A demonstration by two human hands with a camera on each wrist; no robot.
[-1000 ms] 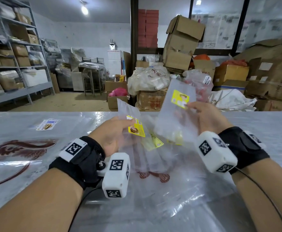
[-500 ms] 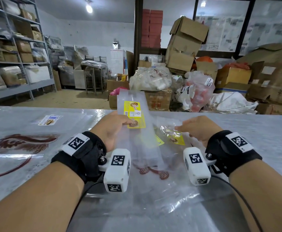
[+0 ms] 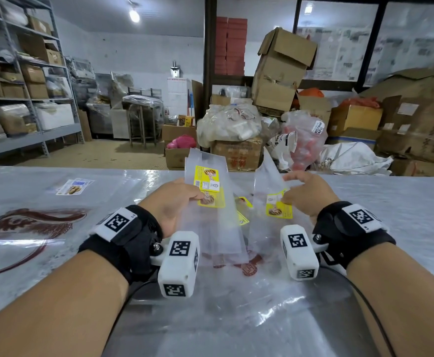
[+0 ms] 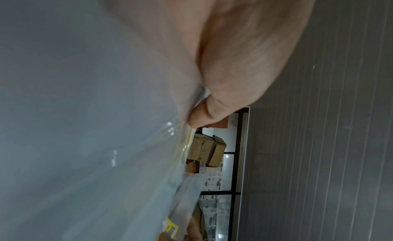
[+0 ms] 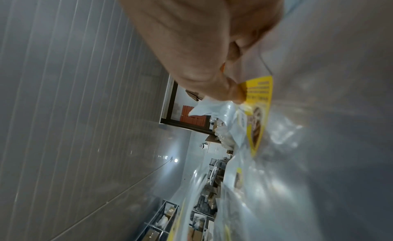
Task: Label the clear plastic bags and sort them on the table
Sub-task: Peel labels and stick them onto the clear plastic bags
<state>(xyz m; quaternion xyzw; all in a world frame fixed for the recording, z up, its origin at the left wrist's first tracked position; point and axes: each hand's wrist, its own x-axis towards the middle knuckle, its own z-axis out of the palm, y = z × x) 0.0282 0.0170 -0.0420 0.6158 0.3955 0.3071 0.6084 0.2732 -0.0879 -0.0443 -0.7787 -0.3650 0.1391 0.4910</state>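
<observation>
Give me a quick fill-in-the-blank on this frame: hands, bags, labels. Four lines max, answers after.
1. The left hand holds a clear bag bearing labels of the colour ____.
2. The right hand pinches a second bag at its ____ label.
3. Both bags are lifted above the ____, which is covered in plastic film.
4. The loose sticker lying far from the grip sits on the person's ____ side.

Missing words: yellow; yellow; table; left
</observation>
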